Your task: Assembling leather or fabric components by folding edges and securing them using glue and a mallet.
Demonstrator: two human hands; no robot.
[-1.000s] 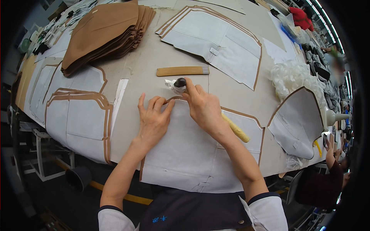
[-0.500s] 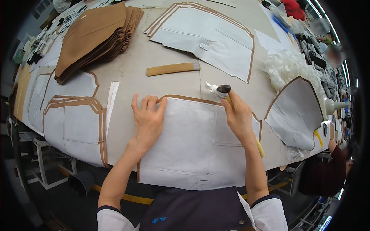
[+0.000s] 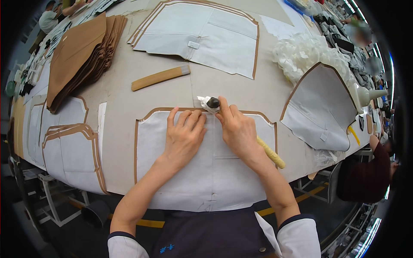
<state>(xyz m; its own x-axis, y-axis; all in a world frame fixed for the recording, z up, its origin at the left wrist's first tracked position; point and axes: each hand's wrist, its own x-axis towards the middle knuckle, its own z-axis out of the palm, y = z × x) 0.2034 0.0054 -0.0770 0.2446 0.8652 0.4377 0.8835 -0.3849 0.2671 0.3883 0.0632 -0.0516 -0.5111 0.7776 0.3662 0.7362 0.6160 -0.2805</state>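
A large white panel (image 3: 174, 185) with brown edging lies flat before me, reaching over the table's near edge. On its far brown border rest the fingers of my left hand (image 3: 185, 136), spread out and lying flat. My right hand (image 3: 239, 134) is closed around a hammer (image 3: 271, 154), whose yellow-wrapped handle sticks out beneath the palm. The hammer's head, black with a crumpled white wrapping, is at the middle of the far border, just right of my left fingertips. Whether it touches the border I cannot tell.
A brown flat strip (image 3: 159, 78) lies beyond the panel. Further off are stacked white panels (image 3: 223, 47) and a pile of brown pieces (image 3: 77, 58). More edged panels (image 3: 71, 150) lie left. At right are a curved grey panel (image 3: 320, 114), white scraps (image 3: 307, 56) and a seated person (image 3: 365, 172).
My left hand has slid rightward along the far border from near its left corner, its fingers now flatter. The hammer in my right hand has come in closer to it. The view has shifted.
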